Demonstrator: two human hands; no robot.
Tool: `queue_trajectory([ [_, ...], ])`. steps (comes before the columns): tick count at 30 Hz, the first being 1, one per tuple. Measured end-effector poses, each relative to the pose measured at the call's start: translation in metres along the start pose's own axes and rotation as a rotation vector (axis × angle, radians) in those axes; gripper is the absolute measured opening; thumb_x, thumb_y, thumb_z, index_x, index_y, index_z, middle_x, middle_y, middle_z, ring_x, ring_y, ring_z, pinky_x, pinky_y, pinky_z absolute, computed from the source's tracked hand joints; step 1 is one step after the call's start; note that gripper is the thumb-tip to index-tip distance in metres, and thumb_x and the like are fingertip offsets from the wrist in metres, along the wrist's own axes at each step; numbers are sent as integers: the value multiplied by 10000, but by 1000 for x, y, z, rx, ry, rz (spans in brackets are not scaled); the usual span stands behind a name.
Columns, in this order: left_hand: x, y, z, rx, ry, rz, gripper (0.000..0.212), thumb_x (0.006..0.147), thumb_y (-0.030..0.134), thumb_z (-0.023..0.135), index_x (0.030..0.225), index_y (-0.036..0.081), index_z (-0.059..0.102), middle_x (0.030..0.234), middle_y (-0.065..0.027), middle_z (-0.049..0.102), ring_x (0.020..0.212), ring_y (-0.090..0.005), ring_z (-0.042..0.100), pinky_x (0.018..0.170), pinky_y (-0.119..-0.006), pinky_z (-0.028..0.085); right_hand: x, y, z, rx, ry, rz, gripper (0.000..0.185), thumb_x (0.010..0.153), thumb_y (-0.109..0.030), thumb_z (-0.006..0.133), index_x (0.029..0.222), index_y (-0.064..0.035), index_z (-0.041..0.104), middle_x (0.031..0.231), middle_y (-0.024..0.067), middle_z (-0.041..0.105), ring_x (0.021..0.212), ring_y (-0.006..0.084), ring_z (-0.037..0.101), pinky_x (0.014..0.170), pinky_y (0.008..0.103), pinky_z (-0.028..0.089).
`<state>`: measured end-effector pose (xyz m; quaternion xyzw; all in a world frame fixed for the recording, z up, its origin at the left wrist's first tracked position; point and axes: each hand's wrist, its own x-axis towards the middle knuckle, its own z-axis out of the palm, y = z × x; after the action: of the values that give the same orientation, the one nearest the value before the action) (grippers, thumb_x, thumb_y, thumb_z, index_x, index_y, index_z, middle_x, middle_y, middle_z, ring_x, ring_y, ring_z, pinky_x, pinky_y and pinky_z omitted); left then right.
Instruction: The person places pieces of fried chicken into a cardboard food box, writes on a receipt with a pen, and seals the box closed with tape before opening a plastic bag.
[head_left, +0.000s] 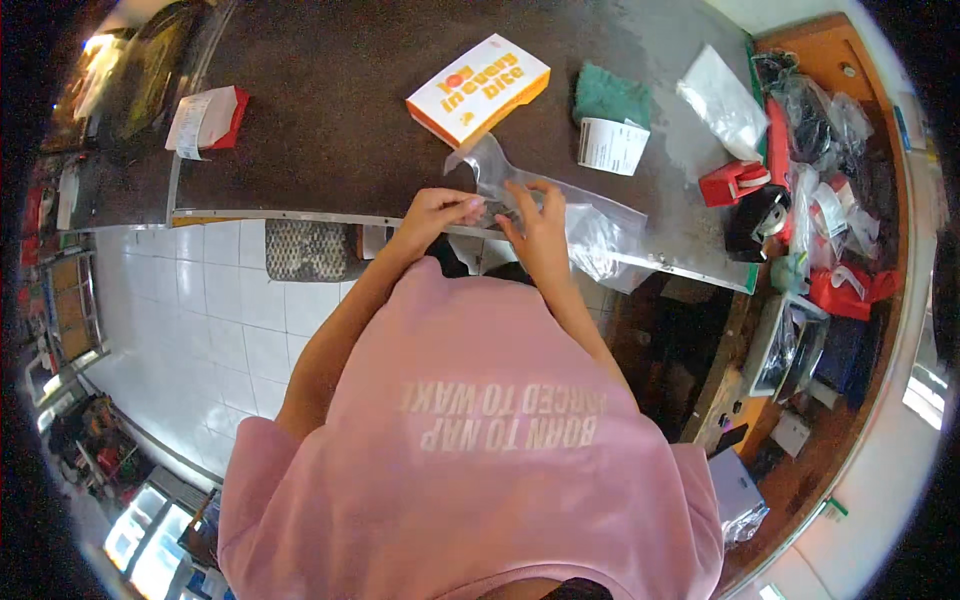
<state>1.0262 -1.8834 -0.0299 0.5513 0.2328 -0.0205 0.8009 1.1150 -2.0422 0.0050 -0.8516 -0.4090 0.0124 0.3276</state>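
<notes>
At the near edge of the dark tabletop (315, 150), my left hand (439, 217) pinches one part of a clear plastic bag (600, 202). Close by on its right, my right hand (538, 217) has its fingers bent on the same plastic, which drapes over the metal-trimmed edge. Beyond my hands lies a white and orange cardboard box (480, 88) with printed lettering. A folded green cloth (611, 94) rests to the right of the box, with a printed white paper label (613, 146) at its near end.
A red and white packet (217, 120) with a paper slip lies at the left. On the right are a clear plastic bag (724, 101), a red tape dispenser (731, 184), a black object (759, 221) and a wooden shelf (840, 67) with plastic-wrapped items. A patterned seat (311, 251) stands under the edge.
</notes>
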Motion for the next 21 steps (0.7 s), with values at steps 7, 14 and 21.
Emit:
queue_trajectory([
  [7, 14, 6, -15, 485, 89, -199, 280, 779, 238, 620, 840, -34, 644, 745, -76, 635, 648, -100, 571, 625, -224, 461, -9, 16, 42, 98, -85, 22, 398, 643, -62, 667, 1020, -63, 539, 1016, 154, 462, 937, 329, 459, 808, 385, 385],
  [14, 2, 4, -14, 13, -40, -114, 308, 777, 243, 630, 887, -45, 623, 792, -78, 628, 715, -112, 583, 650, -218, 462, -4, 8, 26, 41, -36, 46, 289, 638, -16, 643, 916, -36, 572, 889, 120, 525, 855, 307, 505, 746, 380, 411],
  [21, -5, 31, 8, -113, 25, -273, 252, 772, 187, 640, 857, -49, 623, 795, -95, 622, 685, -113, 566, 617, -219, 461, 5, -12, -13, 71, -73, -14, 257, 662, -15, 632, 911, -22, 568, 880, 124, 529, 843, 303, 515, 735, 362, 416],
])
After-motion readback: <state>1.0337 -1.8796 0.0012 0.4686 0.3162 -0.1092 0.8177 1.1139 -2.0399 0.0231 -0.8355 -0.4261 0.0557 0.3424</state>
